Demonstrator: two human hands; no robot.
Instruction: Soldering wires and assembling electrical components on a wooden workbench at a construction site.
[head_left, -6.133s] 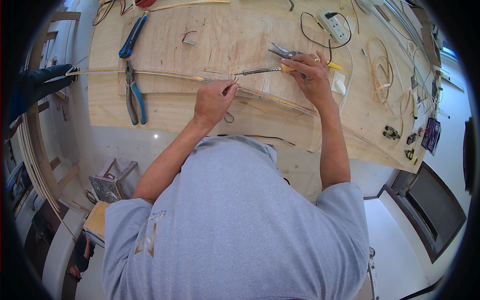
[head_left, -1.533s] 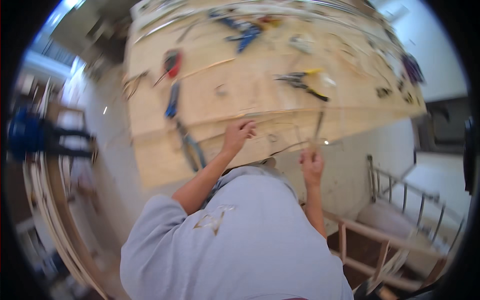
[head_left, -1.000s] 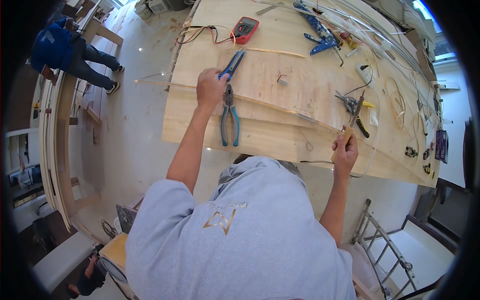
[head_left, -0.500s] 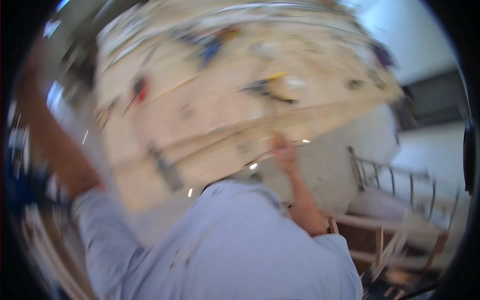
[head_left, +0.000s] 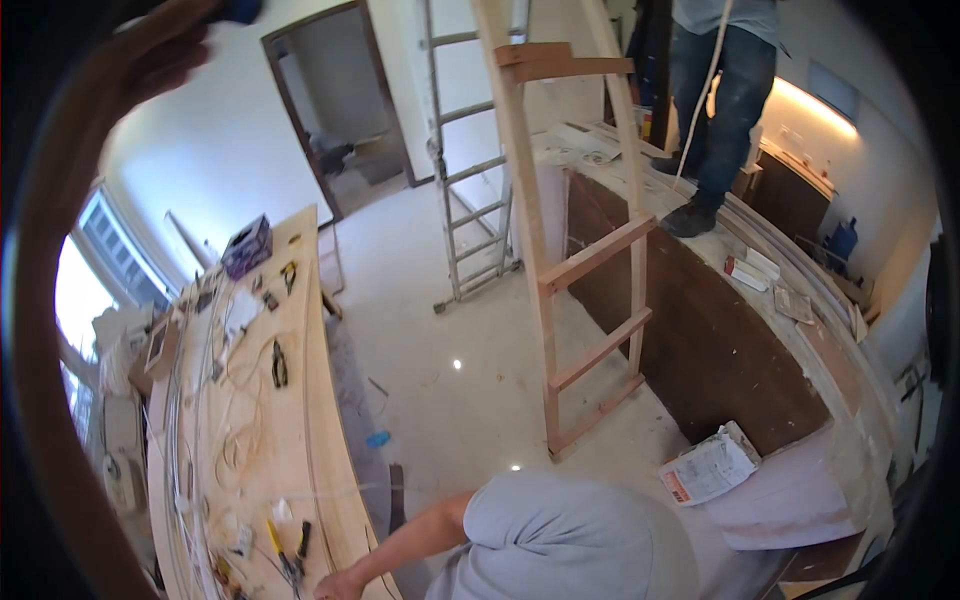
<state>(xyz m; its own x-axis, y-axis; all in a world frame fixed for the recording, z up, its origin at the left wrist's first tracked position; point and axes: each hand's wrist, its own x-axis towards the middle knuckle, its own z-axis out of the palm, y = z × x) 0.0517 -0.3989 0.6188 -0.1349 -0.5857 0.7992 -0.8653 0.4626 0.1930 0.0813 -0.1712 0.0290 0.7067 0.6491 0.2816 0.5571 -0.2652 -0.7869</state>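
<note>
My left hand point(head_left: 165, 55) is raised at the upper left, dim and partly cropped, with fingers curled around a blue object point(head_left: 235, 10), likely the utility knife. My right hand point(head_left: 340, 585) is low at the bottom edge by the wooden worktable point(head_left: 330, 440), closed, with whatever it holds cut off from view. Near it lie yellow-and-black cutting tools point(head_left: 285, 555). Farther along the table are dark pliers point(head_left: 280, 365), loose strips, cables and a purple box point(head_left: 248, 245).
A wooden ladder point(head_left: 550, 320) and a metal ladder point(head_left: 450, 150) stand right of the table. Another person point(head_left: 720, 120) stands on a raised curved ledge point(head_left: 840, 380) holding a pale strip. A paper bag point(head_left: 708, 465) leans at that ledge's base. An open doorway point(head_left: 340, 120) is behind.
My left hand left the LED strip, took the blue utility knife and rose high leftward. The view has swung sharply rightward, bringing the ladders and the person on the ledge into view.
</note>
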